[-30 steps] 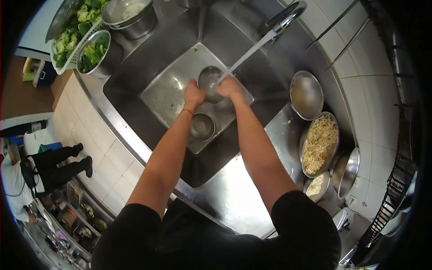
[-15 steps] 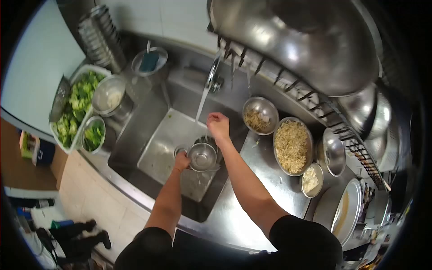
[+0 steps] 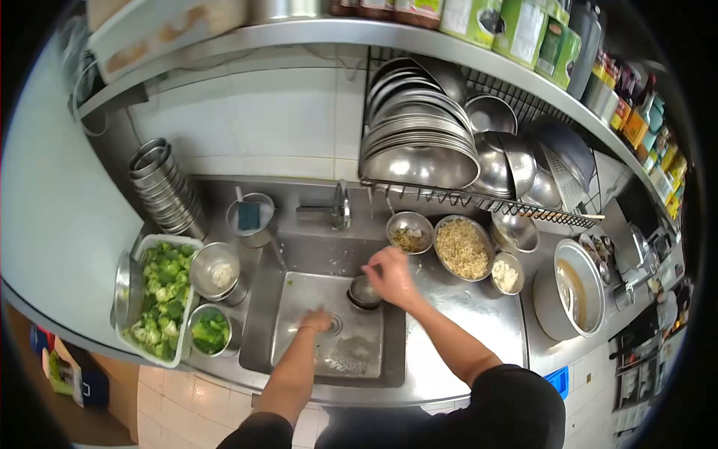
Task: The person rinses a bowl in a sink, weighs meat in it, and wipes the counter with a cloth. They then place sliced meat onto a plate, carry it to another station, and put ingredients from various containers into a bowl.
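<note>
My left hand (image 3: 317, 320) is low in the steel sink (image 3: 292, 340), beside the drain (image 3: 334, 325). Its slightly blurred fingers point forward and hold nothing visible. Over the sink's right side is my right hand (image 3: 393, 277), its fingers loosely curved and apart with nothing seen in them. Just below and left of it, a small metal bowl (image 3: 364, 292) rests in the sink, partly hidden by the hand. The faucet (image 3: 342, 206) stands behind the sink, and no stream shows under it.
Broccoli fills a white basket (image 3: 183, 322) at left, near a bowl of greens (image 3: 210, 331) and stacked metal containers (image 3: 166, 187). At right are a bowl of sprouts (image 3: 464, 248) and a large pot (image 3: 568, 288). A rack of bowls (image 3: 422, 165) hangs behind.
The view has tilted up, showing the shelf and rack. My left hand has let go of the metal bowl. The water stream from the faucet has stopped.
</note>
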`<state>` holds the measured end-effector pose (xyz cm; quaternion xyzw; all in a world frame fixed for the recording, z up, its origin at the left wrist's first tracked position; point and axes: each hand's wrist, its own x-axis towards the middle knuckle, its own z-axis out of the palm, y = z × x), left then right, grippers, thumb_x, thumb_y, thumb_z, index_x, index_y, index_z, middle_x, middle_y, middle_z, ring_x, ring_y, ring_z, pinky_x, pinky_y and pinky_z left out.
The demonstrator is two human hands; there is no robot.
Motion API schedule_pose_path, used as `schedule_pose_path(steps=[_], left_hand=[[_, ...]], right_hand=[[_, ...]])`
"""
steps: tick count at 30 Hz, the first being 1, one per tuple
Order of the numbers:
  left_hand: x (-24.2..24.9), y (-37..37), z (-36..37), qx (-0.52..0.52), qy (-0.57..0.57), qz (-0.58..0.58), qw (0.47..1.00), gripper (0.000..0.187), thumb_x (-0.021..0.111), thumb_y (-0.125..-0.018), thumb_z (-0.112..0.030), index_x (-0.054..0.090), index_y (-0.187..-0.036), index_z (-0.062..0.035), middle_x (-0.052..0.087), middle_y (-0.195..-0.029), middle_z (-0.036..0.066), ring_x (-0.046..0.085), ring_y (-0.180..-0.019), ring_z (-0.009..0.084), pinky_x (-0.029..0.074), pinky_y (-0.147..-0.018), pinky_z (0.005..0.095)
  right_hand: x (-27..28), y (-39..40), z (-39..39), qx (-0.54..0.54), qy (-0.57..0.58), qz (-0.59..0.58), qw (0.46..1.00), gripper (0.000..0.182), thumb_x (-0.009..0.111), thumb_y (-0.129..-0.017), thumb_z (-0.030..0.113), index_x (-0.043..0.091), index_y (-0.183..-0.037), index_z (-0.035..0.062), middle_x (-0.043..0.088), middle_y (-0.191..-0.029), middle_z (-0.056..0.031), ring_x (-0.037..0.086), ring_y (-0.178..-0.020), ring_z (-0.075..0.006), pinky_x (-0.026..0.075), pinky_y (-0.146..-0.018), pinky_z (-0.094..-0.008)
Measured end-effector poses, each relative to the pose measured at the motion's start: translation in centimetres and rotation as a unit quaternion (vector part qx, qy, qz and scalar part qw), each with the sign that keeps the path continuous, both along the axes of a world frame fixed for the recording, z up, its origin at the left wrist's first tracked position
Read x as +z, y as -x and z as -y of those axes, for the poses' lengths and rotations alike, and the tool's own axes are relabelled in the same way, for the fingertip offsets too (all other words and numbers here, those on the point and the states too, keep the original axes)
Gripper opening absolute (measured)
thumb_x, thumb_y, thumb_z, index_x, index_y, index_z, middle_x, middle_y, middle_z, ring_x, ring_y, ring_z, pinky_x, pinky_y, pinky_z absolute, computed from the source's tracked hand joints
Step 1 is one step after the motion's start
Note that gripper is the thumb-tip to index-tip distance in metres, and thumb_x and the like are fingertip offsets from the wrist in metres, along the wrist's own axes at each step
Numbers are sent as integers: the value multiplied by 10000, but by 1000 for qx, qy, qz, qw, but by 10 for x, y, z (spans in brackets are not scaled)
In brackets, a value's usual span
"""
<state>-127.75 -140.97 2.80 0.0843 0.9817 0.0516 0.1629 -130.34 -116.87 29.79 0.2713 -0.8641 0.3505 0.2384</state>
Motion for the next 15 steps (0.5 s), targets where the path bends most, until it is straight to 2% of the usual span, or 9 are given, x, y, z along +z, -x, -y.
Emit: schedule_pose_path(steps=[3,4,5,7,8,9,10,12,15], left_hand=[[101,-87,5,139,-14,-39,989,615,733,-749,-432,591,-1213,-54,460,-1374,187,347,-1343,398,363,-1075,525],[106,-104,14,203,-128,-42,970,560,728,-761,-363,597,-1215,-63,421,-1412,177,288,-1370,411,351,-1077,533],[104,-111,23,212,-125,-44,968,560,728,-761,-363,597,-1215,-63,421,-1412,177,288,-1370,411,351,-1077,533],[109,-100,38,142,-150,-203,957,416,680,-806,-174,618,-1211,-97,440,-1387,216,363,-1302,487,384,-1053,538],[158,-91,30,123,-296,-257,912,304,638,-843,-135,641,-1138,-60,568,-1212,232,522,-1149,441,439,-978,498],[213,-85,13,76,-332,-400,851,215,574,-876,-74,640,-1070,-7,632,-1027,225,593,-980,422,474,-879,466],[286,-85,-8,68,-405,-414,812,192,542,-892,-38,623,-1053,26,636,-962,213,598,-930,428,488,-815,467],[383,-69,-44,-28,-413,-552,724,230,531,-930,-62,617,-1126,22,643,-1102,207,617,-1016,392,495,-875,419],[502,-48,-92,-73,-494,-516,696,397,460,-1008,-223,526,-1322,10,599,-1280,184,548,-1233,271,398,-1037,322]], right_hand=[[132,-30,-25,-42,-42,-257,965,228,758,-779,115,562,-883,66,556,-884,-123,527,-840,-324,408,-770,-461],[169,-29,-33,-71,-34,-327,942,271,768,-787,150,549,-923,68,551,-918,-119,524,-850,-320,411,-780,-480],[215,-27,-32,-150,-85,-456,873,294,772,-783,176,536,-926,74,533,-907,-115,500,-809,-317,414,-743,-460],[277,-16,-34,-118,-186,-447,867,212,677,-767,113,522,-903,63,536,-877,-93,540,-812,-286,461,-725,-402],[291,-4,-38,-86,-245,-432,864,192,640,-757,96,521,-903,58,542,-873,-85,561,-826,-274,484,-729,-379],[297,-2,-38,-74,-238,-438,864,192,640,-757,96,521,-903,58,542,-873,-85,561,-826,-274,484,-729,-379],[303,0,-38,-51,-288,-452,843,178,621,-746,96,533,-894,54,550,-857,-77,579,-832,-255,506,-718,-363],[307,1,-38,-19,-332,-474,815,168,603,-735,97,545,-886,50,558,-841,-70,596,-838,-236,527,-706,-347],[306,3,-39,-47,-395,-487,777,108,615,-741,118,603,-829,57,596,-811,-66,624,-798,-215,544,-636,-323]])
